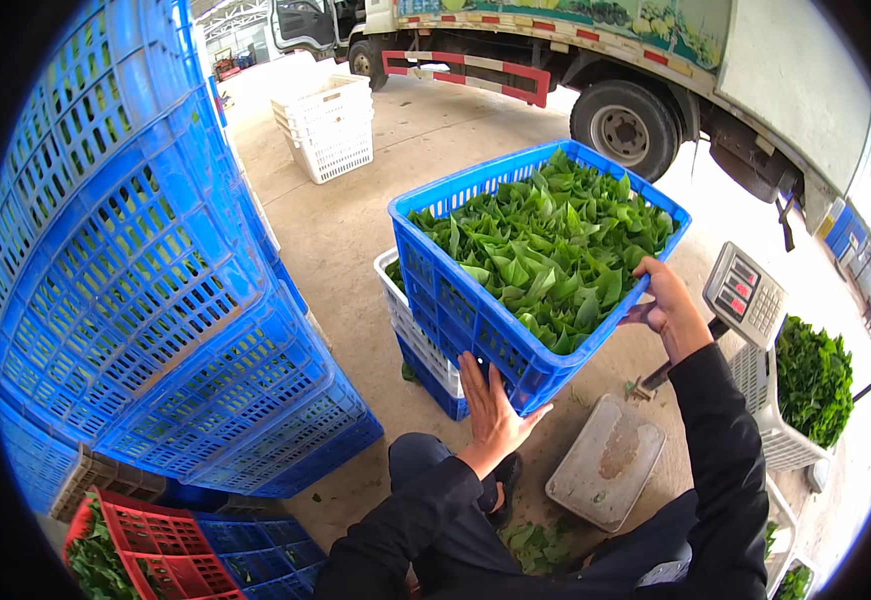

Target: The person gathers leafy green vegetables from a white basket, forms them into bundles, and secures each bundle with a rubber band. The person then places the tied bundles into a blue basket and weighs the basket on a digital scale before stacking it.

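A blue plastic crate (435, 262) full of green leaves (548, 240) is tilted in front of me, above a white crate (405, 311) that rests on a lower blue crate (435, 375). My right hand (664, 304) grips its right rim, fingers over the edge. The palm and spread fingers of my left hand (491, 412) press against its near lower corner; the fingertips lie on the side wall. Right of the crate stands a scale's display head (747, 292), lit in red, and its metal weighing platform (606, 463) lies on the floor near my legs.
Tall stacks of blue crates (172, 300) rise at left, with a red crate (157, 532) of leaves below. White crates (330, 127) stand farther back, before a parked truck (623, 135). At right is a white crate (792, 439) of leaves. Loose leaves (536, 547) litter the floor.
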Demonstrator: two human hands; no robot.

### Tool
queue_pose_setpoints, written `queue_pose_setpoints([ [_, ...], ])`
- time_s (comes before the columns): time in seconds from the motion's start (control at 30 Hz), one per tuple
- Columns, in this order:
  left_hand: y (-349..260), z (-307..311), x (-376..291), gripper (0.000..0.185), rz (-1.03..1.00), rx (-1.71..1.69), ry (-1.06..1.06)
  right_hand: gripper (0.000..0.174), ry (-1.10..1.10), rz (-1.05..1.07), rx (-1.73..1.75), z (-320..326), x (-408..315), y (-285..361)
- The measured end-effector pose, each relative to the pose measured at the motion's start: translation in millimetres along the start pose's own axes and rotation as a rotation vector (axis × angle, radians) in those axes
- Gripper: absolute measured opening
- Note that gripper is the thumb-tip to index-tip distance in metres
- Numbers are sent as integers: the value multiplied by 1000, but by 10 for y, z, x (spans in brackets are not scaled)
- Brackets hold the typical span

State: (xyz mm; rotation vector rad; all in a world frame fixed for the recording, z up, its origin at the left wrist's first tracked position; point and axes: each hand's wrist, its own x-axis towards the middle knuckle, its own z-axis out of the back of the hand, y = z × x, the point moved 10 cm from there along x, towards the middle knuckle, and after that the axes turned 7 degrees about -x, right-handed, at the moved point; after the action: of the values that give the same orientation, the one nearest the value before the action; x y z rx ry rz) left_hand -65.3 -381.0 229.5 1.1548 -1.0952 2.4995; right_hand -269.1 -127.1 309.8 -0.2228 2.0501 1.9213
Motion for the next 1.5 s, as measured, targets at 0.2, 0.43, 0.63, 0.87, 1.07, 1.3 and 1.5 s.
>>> queue_pose_setpoints([
  [0.2, 517, 16, 183, 114, 57, -83, -98, 34, 14, -20, -1, -364, 167, 48],
  [0.43, 861, 61, 493, 123, 29, -33, -171, 33, -27, 25, -32, -760, 402, 255],
  [0.63, 837, 30, 492, 118, -13, -5, -225, 40, 28, -10, -23, -747, 479, 205],
  [0.87, 837, -1, 533, 122, 20, 27, -179, 40, 52, 39, -109, -837, 464, 313],
  [1.07, 899, -18, 602, 121, -10, 20, -199, 37, 84, -4, -38, -896, 523, 298],
  [1.3, 1259, -23, 814, 115, 24, -20, -242, 46, 116, 6, -62, -1310, 807, 422],
  [1.5, 1421, -37, 894, 112, 18, -78, -250, 42, 103, 41, -77, -1382, 1015, 420],
])
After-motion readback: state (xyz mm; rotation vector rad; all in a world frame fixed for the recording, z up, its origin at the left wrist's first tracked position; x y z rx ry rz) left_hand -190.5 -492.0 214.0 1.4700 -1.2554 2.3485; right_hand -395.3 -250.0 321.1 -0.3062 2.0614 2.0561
